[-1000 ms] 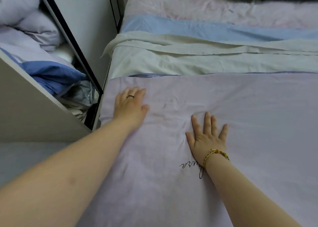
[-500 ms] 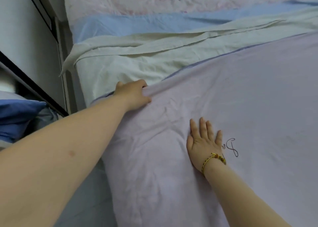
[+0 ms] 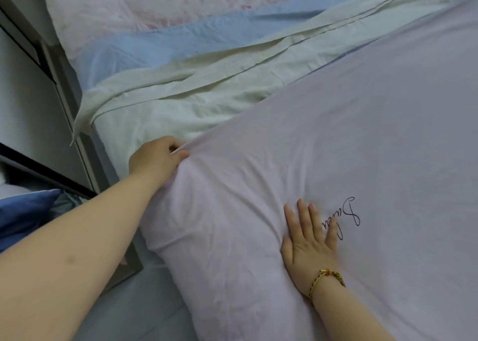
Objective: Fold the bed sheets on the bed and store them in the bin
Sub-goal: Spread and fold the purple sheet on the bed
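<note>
1. On my feed a pale lilac cotton bed sheet covers the near and right part of the bed. It is lightly creased, and its left edge bulges over the bed's side.
2. The left hand is at the far-left corner of the lilac sheet. Its fingers and thumb are curled round a bunched fold of the edge and grip it, and creases fan out from the grip.
3. The right hand lies flat on the same sheet, nearer to me and further right. Its fingers are straight and slightly apart, the palm presses down, and it holds nothing.
4. Black cursive lettering is on the sheet just right of those fingers, and the little finger covers part of it.
5. A yellow braided cord bracelet circles the right wrist.
6. Beyond the lilac sheet, a crumpled pale green sheet with folded hems lies across the bed. One of its corners hangs off the left side, and the lilac sheet overlaps its near edge.
7. Farther away I see a band of light blue sheet, then a pinkish-white textured blanket at the far edge.
8. Left of the bed stands a white cabinet panel with a dark frame. Near it, at the left edge, is a dark blue cloth bundle.
9. Under my left forearm is a pale grey surface; I cannot tell whether it is floor or bedding.
</note>
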### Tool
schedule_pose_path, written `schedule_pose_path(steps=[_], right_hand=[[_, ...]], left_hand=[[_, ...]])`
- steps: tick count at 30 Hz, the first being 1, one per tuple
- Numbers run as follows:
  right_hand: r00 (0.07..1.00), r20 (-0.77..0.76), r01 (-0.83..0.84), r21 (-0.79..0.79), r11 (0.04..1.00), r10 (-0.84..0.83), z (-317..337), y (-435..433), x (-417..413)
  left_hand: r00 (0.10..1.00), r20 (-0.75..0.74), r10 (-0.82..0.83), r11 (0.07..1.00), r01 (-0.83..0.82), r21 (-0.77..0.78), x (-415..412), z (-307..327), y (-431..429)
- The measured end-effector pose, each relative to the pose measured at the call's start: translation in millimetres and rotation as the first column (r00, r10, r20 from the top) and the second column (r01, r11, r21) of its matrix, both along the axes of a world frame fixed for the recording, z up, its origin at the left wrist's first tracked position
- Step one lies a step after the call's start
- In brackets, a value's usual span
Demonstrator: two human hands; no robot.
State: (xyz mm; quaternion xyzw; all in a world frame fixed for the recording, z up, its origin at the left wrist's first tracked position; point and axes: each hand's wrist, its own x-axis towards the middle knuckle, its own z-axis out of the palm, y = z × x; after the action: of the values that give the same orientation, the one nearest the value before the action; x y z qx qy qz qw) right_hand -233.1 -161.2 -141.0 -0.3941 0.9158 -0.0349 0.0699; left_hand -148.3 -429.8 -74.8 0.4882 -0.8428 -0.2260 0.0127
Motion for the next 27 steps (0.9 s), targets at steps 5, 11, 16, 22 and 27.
schedule_pose_path(steps=[5, 11, 16, 22, 27], right_hand=[[0.994, -0.105, 0.014, -0.032, 0.999, -0.018, -9, -3, -4], [1.0, -0.004, 0.008, 0.001, 1.0, -0.008, -13, 0, -2], [0.999, 0.049, 0.0, 0.007, 1.0, 0.0, -4, -1, -2], [0.976, 0.218, -0.041, 0.123, 0.992, 0.013, 8, -1, -6], [0.971, 0.239, -0.058, 0.13, 0.99, 0.026, 16, 4, -4]], left_hand=[[0.999, 0.021, 0.032, 0.999, -0.033, 0.042, -5, -10, -5], [1.0, 0.019, 0.019, 0.999, -0.018, -0.038, 7, -11, 25], [0.997, 0.025, 0.073, 0.997, -0.073, -0.006, 10, -7, 38], [0.972, 0.236, -0.003, 0.996, -0.018, 0.086, 10, 7, 26], [0.964, 0.26, -0.049, 0.996, 0.029, 0.08, 15, 10, 29]])
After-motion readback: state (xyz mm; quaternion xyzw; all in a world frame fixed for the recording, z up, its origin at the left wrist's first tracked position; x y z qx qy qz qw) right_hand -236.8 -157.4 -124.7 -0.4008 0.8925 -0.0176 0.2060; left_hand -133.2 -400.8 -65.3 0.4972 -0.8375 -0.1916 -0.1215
